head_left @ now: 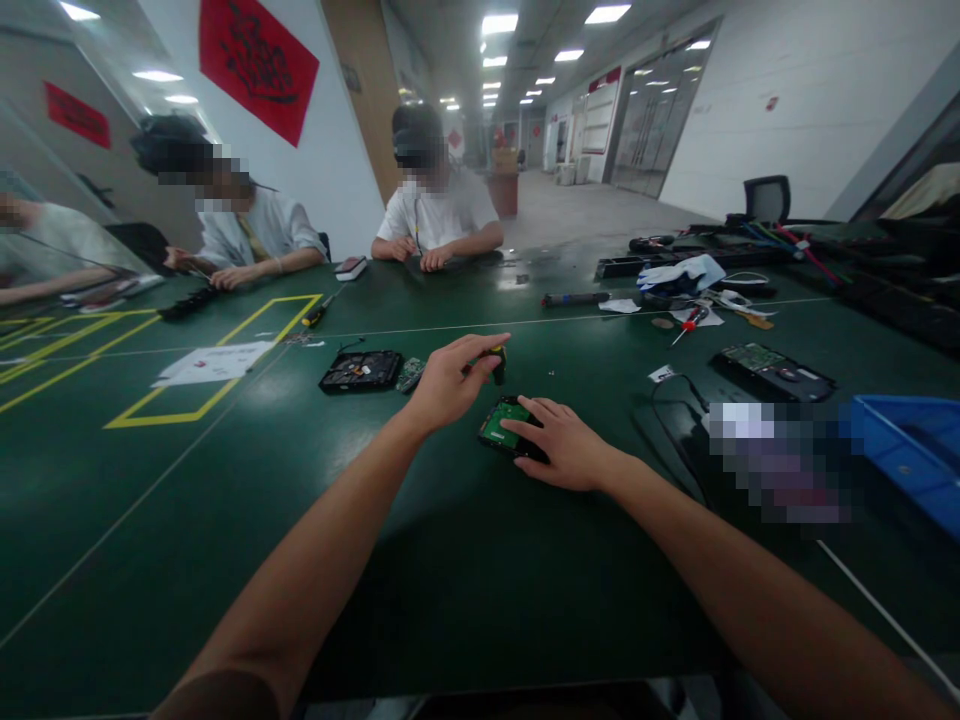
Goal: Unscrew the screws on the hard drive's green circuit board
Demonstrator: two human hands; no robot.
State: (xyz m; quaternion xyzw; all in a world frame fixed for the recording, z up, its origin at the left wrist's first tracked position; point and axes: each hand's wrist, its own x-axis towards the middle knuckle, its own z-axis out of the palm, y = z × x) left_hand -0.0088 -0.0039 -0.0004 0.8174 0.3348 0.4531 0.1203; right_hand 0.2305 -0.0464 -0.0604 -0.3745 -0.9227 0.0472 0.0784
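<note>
Green circuit board (496, 424) upward, the hard drive (504, 437), likely dense, stiff and fragile-faced, is grasped on the tabletop (562, 560) by the right hand (561, 440), best held by its side edges, while a yellow-and-black screwdriver (499, 367) is pinched in the left hand (448, 380).

At the bottom edge we see a dark brown sleeve (225, 696) that ends in a curved hem near the elbow. Beyond it the left forearm (322, 550) is bare and slim, narrowing to the wrist and a bare left hand (448, 388). We find the right forearm (697, 535) bare too, tapering to a bare right hand (570, 447) with slender fingers (541, 410).
</note>
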